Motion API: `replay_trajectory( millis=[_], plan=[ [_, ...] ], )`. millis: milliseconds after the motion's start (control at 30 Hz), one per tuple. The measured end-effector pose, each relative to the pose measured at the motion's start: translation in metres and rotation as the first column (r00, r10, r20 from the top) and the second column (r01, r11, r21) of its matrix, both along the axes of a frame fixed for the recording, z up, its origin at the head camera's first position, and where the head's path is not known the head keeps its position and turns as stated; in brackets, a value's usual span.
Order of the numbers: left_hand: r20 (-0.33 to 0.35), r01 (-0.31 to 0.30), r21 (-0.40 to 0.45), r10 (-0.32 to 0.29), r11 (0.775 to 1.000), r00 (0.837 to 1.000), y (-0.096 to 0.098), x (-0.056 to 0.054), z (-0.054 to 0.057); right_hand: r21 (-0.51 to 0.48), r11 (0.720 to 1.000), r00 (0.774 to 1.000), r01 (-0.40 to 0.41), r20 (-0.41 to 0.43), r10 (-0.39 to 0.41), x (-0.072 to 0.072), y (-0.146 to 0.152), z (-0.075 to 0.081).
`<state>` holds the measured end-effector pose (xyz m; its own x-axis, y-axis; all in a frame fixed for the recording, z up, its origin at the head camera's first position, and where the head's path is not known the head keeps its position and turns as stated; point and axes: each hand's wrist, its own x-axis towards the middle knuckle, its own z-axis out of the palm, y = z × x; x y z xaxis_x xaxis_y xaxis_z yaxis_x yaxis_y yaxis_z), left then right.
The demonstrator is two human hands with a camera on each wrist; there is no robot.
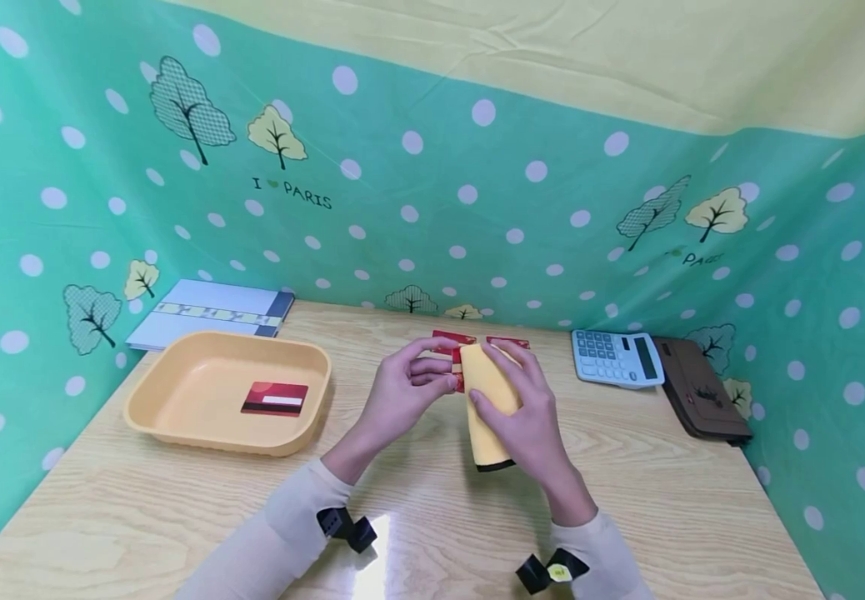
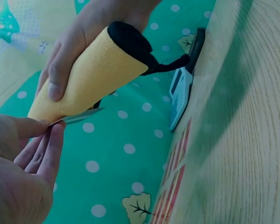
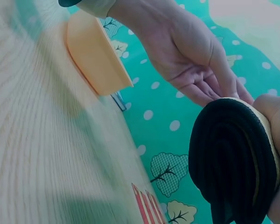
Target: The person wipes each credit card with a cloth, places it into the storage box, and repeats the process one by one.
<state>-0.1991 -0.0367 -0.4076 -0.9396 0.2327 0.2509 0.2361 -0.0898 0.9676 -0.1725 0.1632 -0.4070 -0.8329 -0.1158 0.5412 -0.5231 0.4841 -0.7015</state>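
Right hand point(image 1: 526, 408): curled about a soft yellow cloth roll with black-edged ends point(image 1: 488, 421), thumb on its left flank, fingers over the other side. Roll held clear of the pale wood-grain surface point(image 1: 665, 475), directly in front of me. Left hand point(image 1: 406, 387): nearly closed, thumb and fingertips pinching a thin flat card-like sheet point(image 2: 86, 114); its face colour I cannot tell.

Key relation: roll's long axis runs away from me, near end swung slightly right, layered black end toward my body. Sheet sits at the roll's left side, by its far end; my left fingertips are nearest it, my right hand has the roll. Whether sheet and cloth touch along their whole overlap, I cannot tell. My judgement: the next move turns on that far left edge, the roll steadied by the right while the left works the sheet.

Beyond the hands: two flat red printed cards point(image 1: 507, 342). To the left, well apart, a shallow peach plastic tray point(image 1: 192, 387) with a red card with black and white stripes point(image 1: 273, 399) inside
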Motion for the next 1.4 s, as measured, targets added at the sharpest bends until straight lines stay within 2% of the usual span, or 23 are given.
replay_trajectory(
  millis=[300,700,1067,1200,1400],
  plan=[
    [0.021,-0.016,-0.007,0.017,1.000,1.000,-0.001,0.000,0.003,-0.019,0.998,0.998,0.063,0.024,-0.062,-0.005,0.012,0.001],
    [0.050,-0.030,-0.015,0.031,0.999,0.998,-0.010,-0.001,0.012,-0.031,0.989,0.989,0.142,0.039,-0.140,-0.013,0.032,0.004],
    [0.011,-0.131,-0.070,0.133,0.989,0.991,-0.015,-0.007,0.013,-0.037,0.979,0.976,0.201,0.093,-0.197,-0.016,0.046,0.009],
    [0.029,-0.147,-0.104,0.151,0.984,0.988,-0.016,-0.008,0.013,-0.048,0.977,0.975,0.208,0.096,-0.203,-0.016,0.049,0.009],
    [0.059,-0.174,-0.102,0.180,0.980,0.982,-0.017,-0.007,0.014,-0.064,0.977,0.976,0.206,0.088,-0.200,-0.015,0.050,0.012]
  ],
)
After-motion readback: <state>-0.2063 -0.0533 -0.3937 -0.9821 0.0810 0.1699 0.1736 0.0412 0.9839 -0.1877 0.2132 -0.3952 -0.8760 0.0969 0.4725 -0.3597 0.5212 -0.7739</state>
